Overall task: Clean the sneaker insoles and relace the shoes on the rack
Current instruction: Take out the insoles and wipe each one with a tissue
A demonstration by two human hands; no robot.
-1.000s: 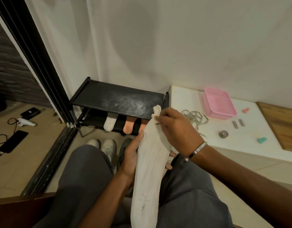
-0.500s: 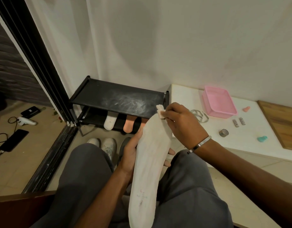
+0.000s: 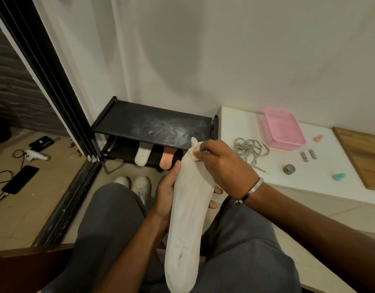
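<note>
A long white insole [image 3: 186, 225] stands tilted between my knees, toe end up. My left hand [image 3: 166, 192] grips it from behind at mid-length, fingertips showing on its right edge. My right hand [image 3: 221, 166] pinches a small white cloth [image 3: 194, 144] against the insole's top tip. A white insole [image 3: 142, 156] and an orange insole [image 3: 167, 159] lie on the lower shelf of the black shoe rack [image 3: 152, 125]. White sneakers [image 3: 138, 186] stand on the floor in front of the rack. A tangle of grey laces [image 3: 249, 149] lies on the white platform [image 3: 235, 123].
On the platform sit a pink tray [image 3: 282, 129], two small grey pieces [image 3: 308, 155], a tape roll [image 3: 288, 169], a teal item [image 3: 339, 176], a pink item [image 3: 318, 138] and a wooden board [image 3: 366, 157]. Left of the black door track [image 3: 61, 210] lie a phone [image 3: 20, 179] with cables and a white device [image 3: 36, 155].
My right hand with the cloth has moved up the insole to its tip and shifted slightly right. The insole has tilted a little; my left hand keeps its hold.
</note>
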